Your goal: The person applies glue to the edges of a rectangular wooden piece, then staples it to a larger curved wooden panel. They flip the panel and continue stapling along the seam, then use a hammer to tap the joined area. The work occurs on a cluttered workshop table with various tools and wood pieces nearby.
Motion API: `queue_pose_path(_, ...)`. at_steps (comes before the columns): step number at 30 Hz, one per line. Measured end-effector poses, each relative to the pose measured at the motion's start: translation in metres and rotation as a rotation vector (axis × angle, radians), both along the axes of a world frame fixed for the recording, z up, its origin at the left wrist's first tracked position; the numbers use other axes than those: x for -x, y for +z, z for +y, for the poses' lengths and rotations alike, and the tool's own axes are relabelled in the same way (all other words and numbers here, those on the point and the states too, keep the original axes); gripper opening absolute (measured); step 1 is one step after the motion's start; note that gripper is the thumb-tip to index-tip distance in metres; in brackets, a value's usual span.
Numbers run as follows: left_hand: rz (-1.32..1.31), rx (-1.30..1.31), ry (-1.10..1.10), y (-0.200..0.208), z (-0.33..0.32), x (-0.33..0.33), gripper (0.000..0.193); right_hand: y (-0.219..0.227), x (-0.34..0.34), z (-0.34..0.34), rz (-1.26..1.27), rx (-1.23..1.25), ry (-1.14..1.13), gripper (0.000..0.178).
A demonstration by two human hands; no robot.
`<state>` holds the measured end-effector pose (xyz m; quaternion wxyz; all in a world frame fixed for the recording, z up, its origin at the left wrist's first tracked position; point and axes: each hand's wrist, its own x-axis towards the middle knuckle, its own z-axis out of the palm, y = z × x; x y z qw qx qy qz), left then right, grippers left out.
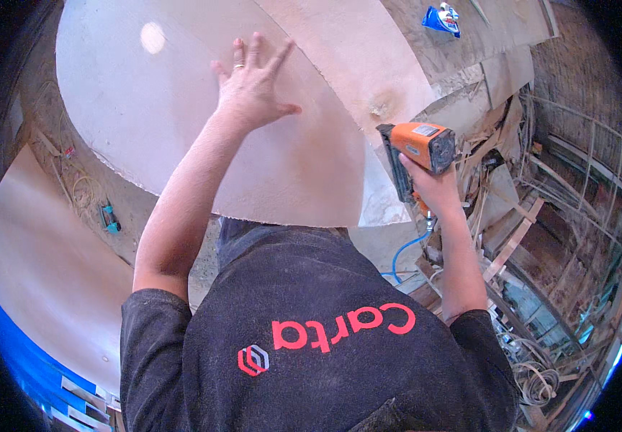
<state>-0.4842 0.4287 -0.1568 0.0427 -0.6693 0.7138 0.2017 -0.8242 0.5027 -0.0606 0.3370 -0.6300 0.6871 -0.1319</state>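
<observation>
My left hand [250,93] lies with its fingers spread on a wide, pale sheet of board [181,137], its palm side down. A ring shows on one finger. In my right hand [437,189] is an orange and black nail gun [420,144], gripped by its handle. The gun sits at the right edge of the board, its black nose side turned left; whether the nose touches the board I cannot tell. A blue air hose [406,248] runs from the bottom of its handle. A second board [358,54] lies beside the first, with their edges meeting or overlapping.
A blue and white packet [442,20] lies on the boards at the far right. Wood scraps and strips [516,241] pile up on the right, near a coiled cable [538,383]. To the left are another large sheet [52,266] and a teal tool [111,218] on the floor.
</observation>
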Motion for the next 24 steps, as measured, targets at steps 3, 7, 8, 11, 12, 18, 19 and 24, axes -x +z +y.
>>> queue_pose_path(3, 0.038, 0.138, 0.092, -0.017, 0.01, -0.04, 0.124, 0.015, -0.005, -0.009, 0.084, -0.076, 0.005, 0.039)
queue_pose_path(7, -0.131, 0.08, 0.158, -0.009, 0.014, -0.073, 0.129, 0.011, -0.026, -0.02, 0.003, -0.061, 0.063, 0.039)
queue_pose_path(8, -0.163, 0.065, 0.177, -0.008, 0.015, -0.078, 0.13, 0.007, -0.034, -0.023, -0.009, -0.04, 0.074, 0.039)
queue_pose_path(11, -0.208, -0.028, 0.203, -0.002, 0.019, -0.085, 0.131, -0.008, -0.047, -0.035, -0.034, -0.084, 0.123, 0.038)
queue_pose_path(12, -0.184, -0.033, 0.212, -0.001, 0.019, -0.087, 0.131, -0.009, -0.053, -0.038, -0.033, -0.081, 0.123, 0.038)
queue_pose_path(18, -0.168, -0.064, 0.23, 0.009, 0.015, -0.084, 0.136, -0.015, -0.069, -0.049, 0.038, -0.055, 0.189, 0.038)
queue_pose_path(19, -0.168, -0.064, 0.23, 0.008, 0.015, -0.084, 0.136, -0.017, -0.067, -0.05, 0.055, -0.053, 0.199, 0.038)
queue_pose_path(24, -0.181, -0.047, 0.221, 0.003, 0.017, -0.084, 0.136, -0.012, -0.074, -0.053, 0.045, -0.094, 0.176, 0.039)
